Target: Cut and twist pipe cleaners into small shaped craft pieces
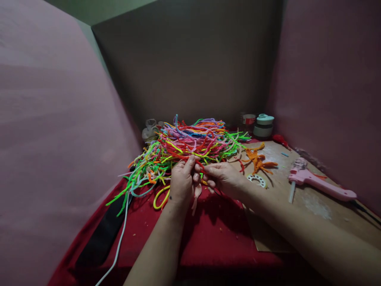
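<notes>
pinching a red pipe cleaner (200, 163) between my left hand (182, 180) and right hand (224, 177), fingers closed on it, right at the near edge of the colourful pipe cleaner pile (190, 143) on the red cloth (217, 234).

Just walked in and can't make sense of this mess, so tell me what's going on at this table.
A person's left hand and right hand pinch a red pipe cleaner between them at the near edge of a big multicoloured pile of pipe cleaners on a red cloth. To the right, an orange pipe-cleaner piece and a pink glue gun lie untouched on a board.
</notes>
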`<state>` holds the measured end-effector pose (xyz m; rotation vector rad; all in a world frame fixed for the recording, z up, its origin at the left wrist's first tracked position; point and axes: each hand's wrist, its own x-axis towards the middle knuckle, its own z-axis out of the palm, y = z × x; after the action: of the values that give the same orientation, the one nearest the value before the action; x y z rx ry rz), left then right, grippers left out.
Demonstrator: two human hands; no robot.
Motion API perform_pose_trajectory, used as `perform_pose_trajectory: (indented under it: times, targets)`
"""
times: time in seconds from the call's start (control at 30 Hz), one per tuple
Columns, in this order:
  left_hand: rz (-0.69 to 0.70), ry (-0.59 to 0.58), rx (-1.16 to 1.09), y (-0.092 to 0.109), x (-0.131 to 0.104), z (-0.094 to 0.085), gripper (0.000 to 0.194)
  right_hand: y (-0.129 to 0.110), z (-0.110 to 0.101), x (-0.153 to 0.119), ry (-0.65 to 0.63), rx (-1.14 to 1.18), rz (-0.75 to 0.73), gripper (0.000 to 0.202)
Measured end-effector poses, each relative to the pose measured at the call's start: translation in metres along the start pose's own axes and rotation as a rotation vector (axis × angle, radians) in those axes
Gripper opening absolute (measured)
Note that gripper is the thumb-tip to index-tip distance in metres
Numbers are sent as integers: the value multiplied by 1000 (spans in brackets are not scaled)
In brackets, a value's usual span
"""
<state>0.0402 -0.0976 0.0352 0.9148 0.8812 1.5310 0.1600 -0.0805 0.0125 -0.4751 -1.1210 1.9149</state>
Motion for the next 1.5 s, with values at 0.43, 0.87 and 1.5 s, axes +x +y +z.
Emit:
perform_pose_trajectory:
  times: [0.43,0.87,1.5]
  targets:
    - [199,229,149,5,4,-5,29,4,6,-3,99,-231,37,23]
    - [-89,-179,180,8,6,-15,27,-4,0,-1,157,-135,2,21]
    - [-27,-110,198,5,4,-13,20,-6,-4,-4,-37,233,325,12]
